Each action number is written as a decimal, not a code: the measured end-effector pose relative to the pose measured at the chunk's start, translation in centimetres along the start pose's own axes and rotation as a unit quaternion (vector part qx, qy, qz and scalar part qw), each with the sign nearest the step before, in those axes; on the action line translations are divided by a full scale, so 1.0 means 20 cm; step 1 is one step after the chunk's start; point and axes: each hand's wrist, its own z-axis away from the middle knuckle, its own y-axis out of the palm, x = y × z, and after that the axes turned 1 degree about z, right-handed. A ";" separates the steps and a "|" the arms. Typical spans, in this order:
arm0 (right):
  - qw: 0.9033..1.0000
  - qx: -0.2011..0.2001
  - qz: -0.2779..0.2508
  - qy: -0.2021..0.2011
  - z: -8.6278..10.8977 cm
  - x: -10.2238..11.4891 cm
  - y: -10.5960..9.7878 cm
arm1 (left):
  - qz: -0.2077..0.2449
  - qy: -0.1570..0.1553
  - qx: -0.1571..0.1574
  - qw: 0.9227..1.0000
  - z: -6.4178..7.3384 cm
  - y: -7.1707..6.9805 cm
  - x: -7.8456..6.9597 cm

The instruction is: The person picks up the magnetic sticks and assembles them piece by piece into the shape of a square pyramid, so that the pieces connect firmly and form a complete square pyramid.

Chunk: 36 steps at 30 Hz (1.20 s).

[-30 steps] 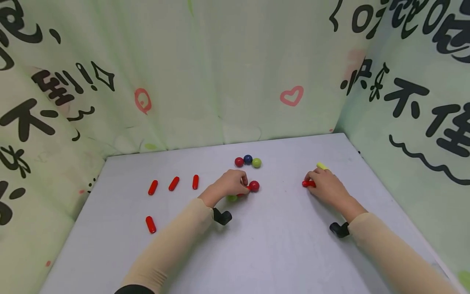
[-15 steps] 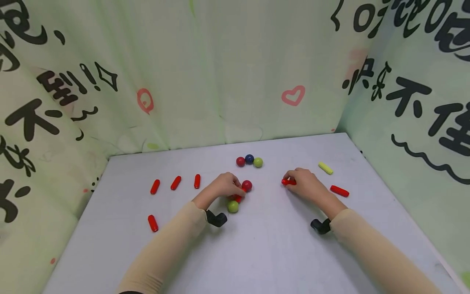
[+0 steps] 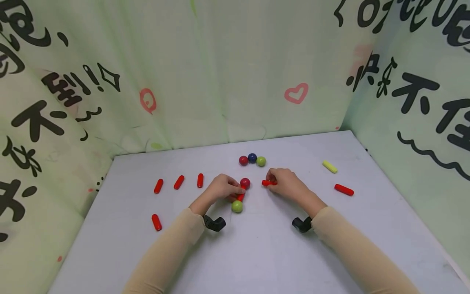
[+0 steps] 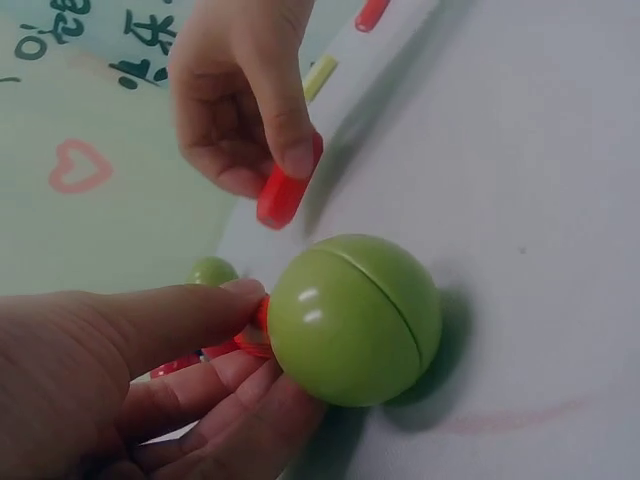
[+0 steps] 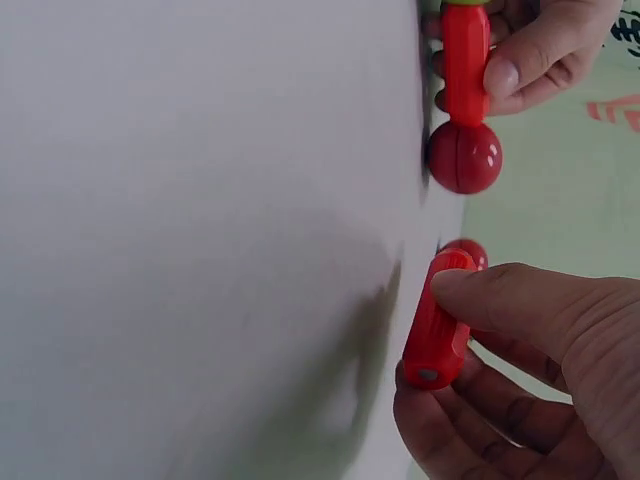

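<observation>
My left hand point(image 3: 219, 190) pinches a red rod point(image 5: 465, 70) between thumb and fingers. A red ball point(image 3: 245, 183) adjoins the rod's far end, and a green ball point(image 4: 352, 322) its near end. To the right, my right hand point(image 3: 290, 185) pinches another red rod point(image 5: 432, 335) by its sides, with a small grey disc showing in one end face. In the head view this rod points left toward the red ball, with a gap between them. Part of the left hand's rod is hidden by the fingers.
Behind the hands sit a red ball point(image 3: 243, 160), a blue ball point(image 3: 252, 158) and a green ball point(image 3: 261, 161) in a row. Several loose red rods point(image 3: 178, 182) lie at left. A yellow rod point(image 3: 329, 166) and a red rod point(image 3: 344, 190) lie at right. Printed curtains surround the table point(image 3: 235, 261).
My right hand has carried its red rod leftward, away from the yellow rod and toward the left hand. The left hand's rod with its balls has turned, bringing the green ball nearer the front.
</observation>
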 end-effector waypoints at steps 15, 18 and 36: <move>0.999 0.003 -0.004 -0.051 -0.06 0.12 0.09 | 0.020 -0.013 0.006 1.000 0.01 0.01 0.02; 0.999 0.004 -0.005 -0.047 -0.06 0.13 0.09 | 0.025 -0.014 0.009 1.000 0.01 0.01 0.02; 0.996 -0.066 -0.014 0.051 -0.14 0.05 0.07 | 0.033 -0.017 0.006 0.999 0.02 0.01 0.02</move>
